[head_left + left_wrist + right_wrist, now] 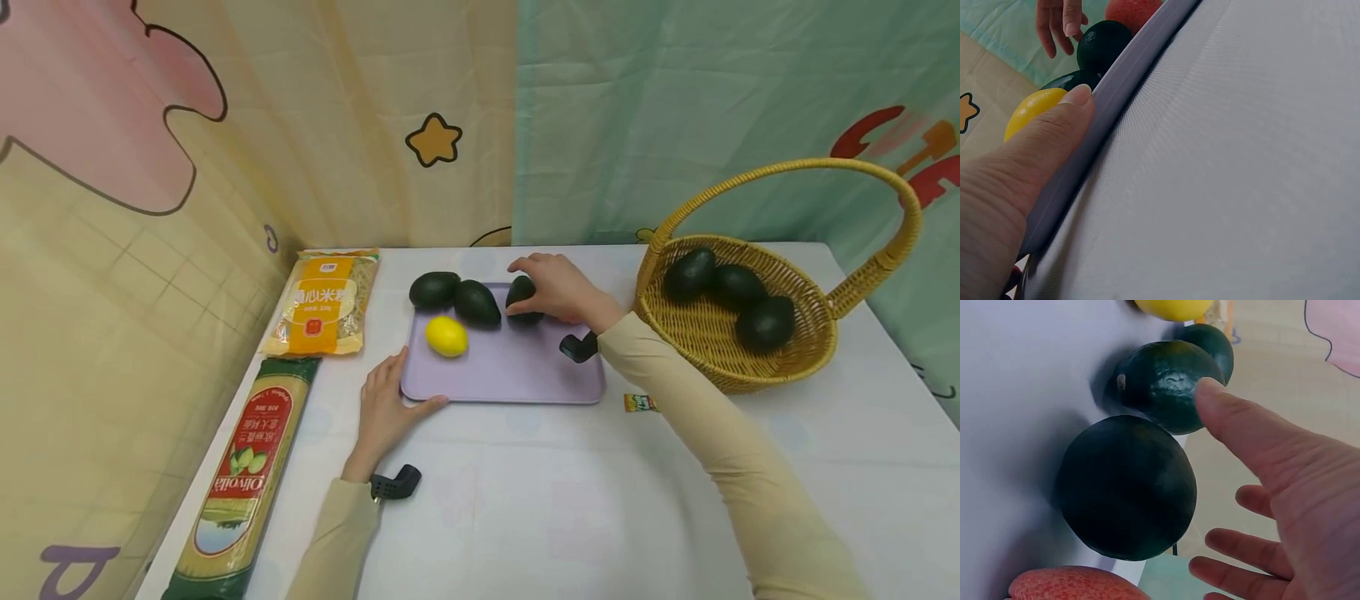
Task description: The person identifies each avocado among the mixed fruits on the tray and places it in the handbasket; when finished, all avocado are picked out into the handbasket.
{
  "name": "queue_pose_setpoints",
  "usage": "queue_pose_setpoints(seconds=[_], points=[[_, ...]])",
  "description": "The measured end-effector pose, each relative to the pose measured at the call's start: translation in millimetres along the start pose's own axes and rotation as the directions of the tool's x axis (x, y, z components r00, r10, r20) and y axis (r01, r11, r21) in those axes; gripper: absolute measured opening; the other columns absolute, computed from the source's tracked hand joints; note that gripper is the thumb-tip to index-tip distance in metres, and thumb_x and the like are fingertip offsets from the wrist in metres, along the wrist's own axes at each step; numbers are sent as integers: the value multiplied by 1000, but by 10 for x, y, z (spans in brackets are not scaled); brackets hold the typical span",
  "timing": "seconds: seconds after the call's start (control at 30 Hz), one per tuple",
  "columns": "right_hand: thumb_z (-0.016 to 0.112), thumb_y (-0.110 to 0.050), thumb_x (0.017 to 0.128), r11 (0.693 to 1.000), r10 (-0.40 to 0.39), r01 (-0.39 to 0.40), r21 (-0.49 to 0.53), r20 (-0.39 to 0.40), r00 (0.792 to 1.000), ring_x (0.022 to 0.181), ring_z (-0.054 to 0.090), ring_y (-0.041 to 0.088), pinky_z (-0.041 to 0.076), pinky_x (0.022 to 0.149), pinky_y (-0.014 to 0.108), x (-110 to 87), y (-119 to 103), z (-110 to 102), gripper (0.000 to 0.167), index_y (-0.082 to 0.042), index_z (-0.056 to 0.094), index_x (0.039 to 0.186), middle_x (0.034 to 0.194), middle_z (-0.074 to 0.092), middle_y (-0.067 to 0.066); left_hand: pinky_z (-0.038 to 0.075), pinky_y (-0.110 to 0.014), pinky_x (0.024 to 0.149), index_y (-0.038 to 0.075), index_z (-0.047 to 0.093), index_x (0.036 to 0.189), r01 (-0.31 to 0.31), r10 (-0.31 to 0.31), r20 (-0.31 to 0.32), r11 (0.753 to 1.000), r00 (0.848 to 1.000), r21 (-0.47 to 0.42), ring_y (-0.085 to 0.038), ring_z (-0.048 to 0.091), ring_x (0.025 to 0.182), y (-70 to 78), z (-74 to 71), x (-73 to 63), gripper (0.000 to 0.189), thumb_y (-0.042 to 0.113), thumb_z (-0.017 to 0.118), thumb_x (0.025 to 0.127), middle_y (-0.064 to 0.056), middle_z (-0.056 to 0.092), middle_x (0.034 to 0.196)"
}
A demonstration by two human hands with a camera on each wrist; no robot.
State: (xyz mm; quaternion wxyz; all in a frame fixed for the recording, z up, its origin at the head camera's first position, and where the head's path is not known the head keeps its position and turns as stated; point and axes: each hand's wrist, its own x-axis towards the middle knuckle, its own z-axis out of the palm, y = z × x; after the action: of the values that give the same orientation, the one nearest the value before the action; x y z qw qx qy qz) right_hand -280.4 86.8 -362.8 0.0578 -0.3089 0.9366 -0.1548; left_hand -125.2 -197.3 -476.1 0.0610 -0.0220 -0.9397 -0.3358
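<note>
My right hand (558,292) reaches over the far side of the lilac tray (510,379), around a dark green avocado (519,302). In the right wrist view its thumb and fingers are spread, with a gap beside that avocado (1129,487). Two more avocados lie to the left, one (477,304) on the tray and one (435,291) at its far left corner. A yellow lemon (447,337) sits in front of them. A red speckled fruit (1079,584) is mostly hidden under the right hand in the head view. My left hand (386,408) rests at the tray's near left corner, thumb (1054,137) along the front rim.
A wicker basket (690,350) with a tall handle holds three avocados on the right. Near it lies a small colourful packet (640,403). On the left are a bag of dry food (322,304) and a long spaghetti pack (243,475). Curtains hang behind the table.
</note>
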Motion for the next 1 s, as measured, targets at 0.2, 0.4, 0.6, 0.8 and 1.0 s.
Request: queue_pose_setpoints(seconds=[0.2, 0.4, 0.6, 0.8, 1.0], points=[[80, -49, 71, 1000, 18, -17, -17, 47, 999, 110, 52, 33, 32, 101, 48, 29, 33, 34, 79, -8, 52, 133, 127, 55, 14, 16, -51, 106, 6, 27, 149, 7, -7, 10, 1000, 1000, 7, -35, 24, 132, 3, -7, -7, 105, 52, 78, 71, -19, 33, 145], [81, -51, 68, 999, 29, -26, -33, 90, 996, 113, 51, 29, 31, 100, 49, 43, 63, 43, 84, -9, 51, 133, 125, 56, 14, 16, -51, 106, 5, 28, 149, 3, -3, 0, 1000, 1000, 0, -35, 24, 131, 3, 3, -15, 103, 51, 79, 71, -19, 34, 144], [82, -48, 68, 1000, 10, -8, -17, 141, 990, 109, 50, 27, 33, 95, 48, 56, 94, 58, 80, -9, 54, 131, 123, 55, 13, 16, -51, 106, 5, 28, 149, 5, -5, 7, 1000, 1000, 0, -35, 24, 131, 9, -6, -15, 104, 52, 78, 71, -19, 34, 144], [83, -45, 68, 1000, 10, -14, 21, 151, 989, 106, 51, 30, 36, 96, 46, 87, 112, 73, 78, -9, 53, 131, 121, 54, 13, 16, -51, 106, 5, 28, 149, 0, 0, 8, 1000, 1000, 1, -35, 25, 131, 7, -5, -6, 104, 53, 78, 71, -18, 34, 144], [85, -39, 69, 997, 8, -20, 72, 160, 987, 105, 49, 31, 39, 92, 43, 126, 106, 80, 75, -7, 53, 129, 118, 53, 13, 17, -51, 106, 4, 28, 149, -5, 5, 2, 1000, 1000, 5, -35, 25, 131, 12, 2, 1, 105, 53, 78, 70, -19, 35, 144]])
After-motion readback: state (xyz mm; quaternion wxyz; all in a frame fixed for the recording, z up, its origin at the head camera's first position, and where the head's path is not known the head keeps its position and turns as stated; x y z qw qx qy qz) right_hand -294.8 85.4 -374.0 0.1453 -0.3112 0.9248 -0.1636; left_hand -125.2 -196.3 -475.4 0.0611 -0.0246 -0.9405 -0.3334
